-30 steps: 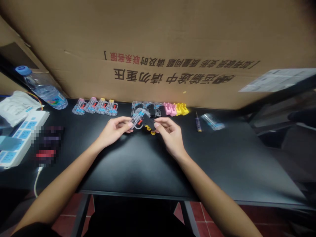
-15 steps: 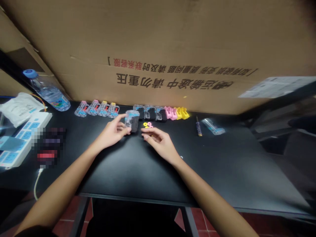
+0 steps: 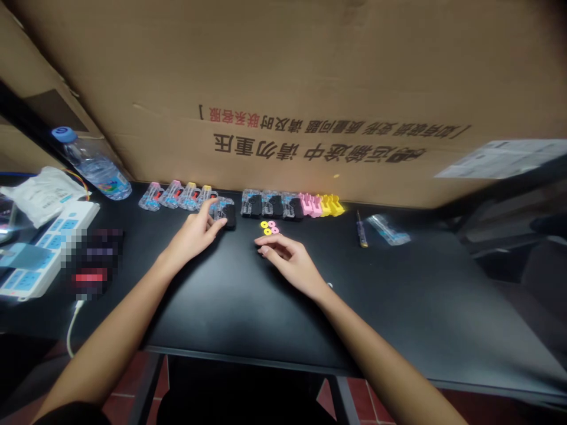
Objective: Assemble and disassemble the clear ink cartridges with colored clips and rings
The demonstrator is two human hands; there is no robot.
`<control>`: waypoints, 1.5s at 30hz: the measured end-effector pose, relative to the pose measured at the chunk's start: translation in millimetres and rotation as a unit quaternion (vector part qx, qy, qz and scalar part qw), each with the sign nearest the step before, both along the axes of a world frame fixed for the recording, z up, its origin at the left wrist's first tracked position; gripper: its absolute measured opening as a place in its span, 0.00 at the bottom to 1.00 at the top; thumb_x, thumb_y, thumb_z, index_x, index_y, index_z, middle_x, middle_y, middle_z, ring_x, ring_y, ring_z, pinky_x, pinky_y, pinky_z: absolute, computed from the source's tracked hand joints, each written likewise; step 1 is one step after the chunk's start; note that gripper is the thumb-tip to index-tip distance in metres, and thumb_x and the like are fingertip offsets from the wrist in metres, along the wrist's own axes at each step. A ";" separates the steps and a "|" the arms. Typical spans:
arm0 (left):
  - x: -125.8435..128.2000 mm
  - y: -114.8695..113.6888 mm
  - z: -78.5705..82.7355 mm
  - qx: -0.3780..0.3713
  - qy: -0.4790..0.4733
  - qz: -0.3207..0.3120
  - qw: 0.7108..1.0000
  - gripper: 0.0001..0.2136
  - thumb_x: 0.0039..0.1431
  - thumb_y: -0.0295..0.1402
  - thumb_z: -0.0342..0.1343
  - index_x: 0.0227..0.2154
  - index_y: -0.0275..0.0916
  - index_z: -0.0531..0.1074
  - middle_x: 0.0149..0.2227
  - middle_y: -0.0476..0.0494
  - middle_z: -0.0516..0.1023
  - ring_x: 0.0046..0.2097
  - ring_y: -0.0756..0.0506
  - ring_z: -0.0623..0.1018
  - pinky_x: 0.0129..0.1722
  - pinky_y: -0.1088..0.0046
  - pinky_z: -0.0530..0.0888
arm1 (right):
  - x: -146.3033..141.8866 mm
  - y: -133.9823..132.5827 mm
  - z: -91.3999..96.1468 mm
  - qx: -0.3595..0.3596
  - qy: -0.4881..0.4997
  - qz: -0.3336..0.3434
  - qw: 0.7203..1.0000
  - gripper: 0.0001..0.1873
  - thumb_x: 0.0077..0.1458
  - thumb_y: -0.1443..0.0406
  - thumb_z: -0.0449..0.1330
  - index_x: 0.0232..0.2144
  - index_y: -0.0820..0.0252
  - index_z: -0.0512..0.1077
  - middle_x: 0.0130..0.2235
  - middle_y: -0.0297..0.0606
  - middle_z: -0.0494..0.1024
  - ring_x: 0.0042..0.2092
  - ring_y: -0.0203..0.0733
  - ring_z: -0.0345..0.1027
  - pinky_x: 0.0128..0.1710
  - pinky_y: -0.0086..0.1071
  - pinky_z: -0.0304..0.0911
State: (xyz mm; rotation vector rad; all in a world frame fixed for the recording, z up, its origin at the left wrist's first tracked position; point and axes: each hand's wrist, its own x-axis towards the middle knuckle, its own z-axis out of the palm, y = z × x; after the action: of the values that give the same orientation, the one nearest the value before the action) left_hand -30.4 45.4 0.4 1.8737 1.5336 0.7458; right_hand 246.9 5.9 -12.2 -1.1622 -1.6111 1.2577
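Note:
My left hand (image 3: 199,229) has its thumb and fingers around a clear and black plastic piece (image 3: 229,216), low at the right end of a row of clear pieces with pink and yellow tops (image 3: 190,195). My right hand (image 3: 287,257) hovers half curled over the table, thumb and forefinger slightly apart, with nothing visible between them. Just beyond its fingers lie several small yellow and pink rings (image 3: 268,228). Behind them stand 3 more clear and black pieces (image 3: 271,205), beside pink holders (image 3: 311,204) and yellow holders (image 3: 332,205).
A screwdriver (image 3: 362,230) and a clear plastic packet (image 3: 390,230) lie at the right. At the left are a water bottle (image 3: 100,168), a white bag (image 3: 46,192) and a power strip (image 3: 48,254). A large cardboard box (image 3: 283,71) walls off the back of the black table (image 3: 398,319).
My left hand has moved slightly left and lowered the clear and black piece towards the row's right end. My right hand has kept nearly the same pose.

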 end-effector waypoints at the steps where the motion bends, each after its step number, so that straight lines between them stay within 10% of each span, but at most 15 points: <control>1: -0.1 0.5 -1.6 0.012 0.008 -0.002 1.000 0.31 0.73 0.45 0.56 0.71 0.37 0.59 0.30 0.50 0.82 0.32 0.45 0.83 0.41 0.69 0.76 | -0.2 -0.1 0.2 0.002 -0.002 0.001 1.000 0.13 0.63 0.54 0.67 0.44 0.53 0.83 0.47 0.43 0.87 0.46 0.48 0.82 0.52 0.46 0.78; 11: 6.6 -7.5 4.9 0.143 0.130 -0.093 0.977 0.12 0.75 0.43 0.54 0.48 0.43 0.78 0.43 0.45 0.86 0.34 0.47 0.82 0.39 0.72 0.74 | -0.4 -1.6 2.8 0.015 -0.016 0.006 1.000 0.12 0.64 0.55 0.66 0.43 0.54 0.83 0.45 0.42 0.87 0.45 0.48 0.82 0.51 0.45 0.77; 21: 10.5 -8.2 -1.6 0.162 0.264 -0.132 0.942 0.13 0.76 0.37 0.52 0.54 0.45 0.78 0.59 0.44 0.82 0.49 0.39 0.86 0.41 0.64 0.80 | -0.8 -1.1 0.8 0.039 -0.020 0.007 0.999 0.10 0.65 0.57 0.65 0.43 0.53 0.82 0.46 0.41 0.86 0.47 0.48 0.81 0.51 0.43 0.75; 30: -3.4 0.2 -5.1 0.224 0.296 -0.034 0.928 0.21 0.71 0.35 0.56 0.64 0.37 0.71 0.68 0.30 0.73 0.69 0.27 0.69 0.66 0.45 0.69 | 10.9 10.1 -2.0 0.126 -0.045 -0.052 0.990 0.09 0.67 0.58 0.64 0.42 0.53 0.82 0.46 0.41 0.86 0.46 0.48 0.81 0.47 0.42 0.76; 37: -1.7 -1.8 6.5 0.195 0.281 -0.028 0.939 0.14 0.72 0.41 0.56 0.52 0.40 0.77 0.49 0.36 0.84 0.53 0.33 0.81 0.50 0.56 0.76 | 37.4 31.9 -2.5 0.227 -0.097 -0.186 0.951 0.08 0.66 0.61 0.62 0.41 0.54 0.81 0.43 0.40 0.86 0.43 0.48 0.80 0.48 0.44 0.75; 45: 4.8 -5.7 3.9 0.132 0.202 -0.070 0.968 0.10 0.72 0.42 0.54 0.42 0.45 0.79 0.28 0.52 0.81 0.33 0.45 0.81 0.30 0.71 0.65 | 111.3 65.3 -16.9 0.306 -0.312 -0.316 0.842 0.19 0.61 0.63 0.58 0.52 0.58 0.78 0.51 0.51 0.83 0.52 0.58 0.75 0.56 0.55 0.69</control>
State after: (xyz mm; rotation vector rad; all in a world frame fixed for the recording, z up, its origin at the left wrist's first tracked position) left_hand -25.6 39.6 4.3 2.4234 1.5774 0.5447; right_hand 358.2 71.2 -29.1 -1.5518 -1.6512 -0.1048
